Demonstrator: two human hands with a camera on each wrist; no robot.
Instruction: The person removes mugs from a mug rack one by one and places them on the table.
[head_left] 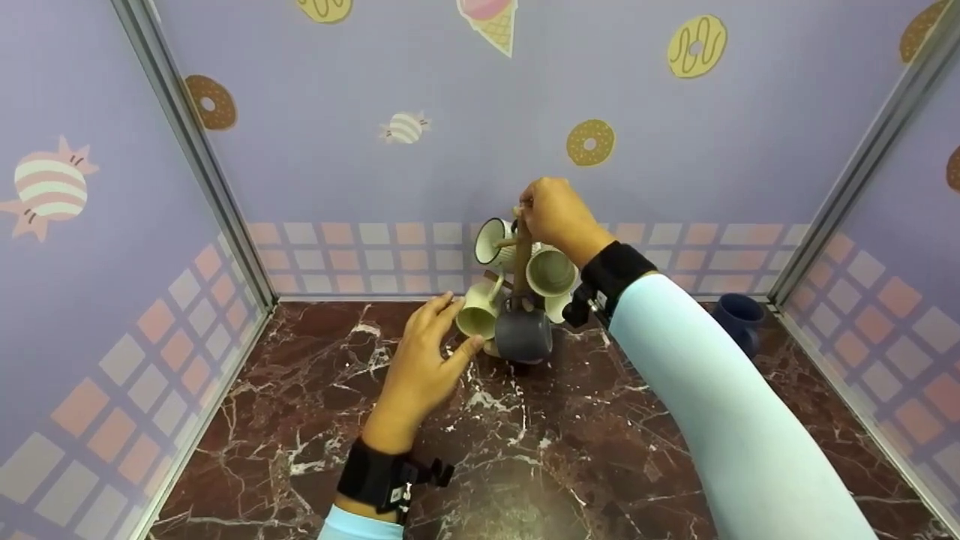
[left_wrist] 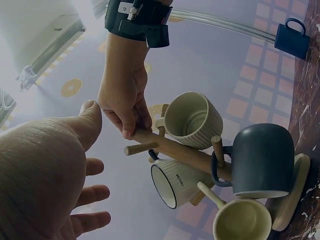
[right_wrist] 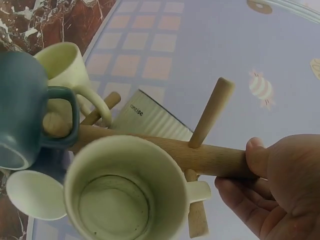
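A wooden mug tree [head_left: 523,259] stands near the back wall, hung with several mugs. My right hand [head_left: 559,214] grips the top of its post, thumb and fingers around the wood [right_wrist: 220,161]. On the lower pegs hang a dark blue-grey mug [head_left: 523,337] and a pale yellow-green mug [head_left: 480,311]. Higher up are a ribbed cream mug [left_wrist: 195,122] and a white mug with a dark rim [left_wrist: 172,185], lettered "concise". A white mug [right_wrist: 36,195] shows low behind. My left hand [head_left: 431,360], fingers spread and relaxed, is beside the yellow-green mug and holds nothing.
A dark blue mug [head_left: 739,319] stands apart on the marbled brown tabletop [head_left: 300,420], near the right back corner. Purple patterned panels [head_left: 337,180] enclose the table at the back and both sides. One upper peg [right_wrist: 212,112] carries no mug.
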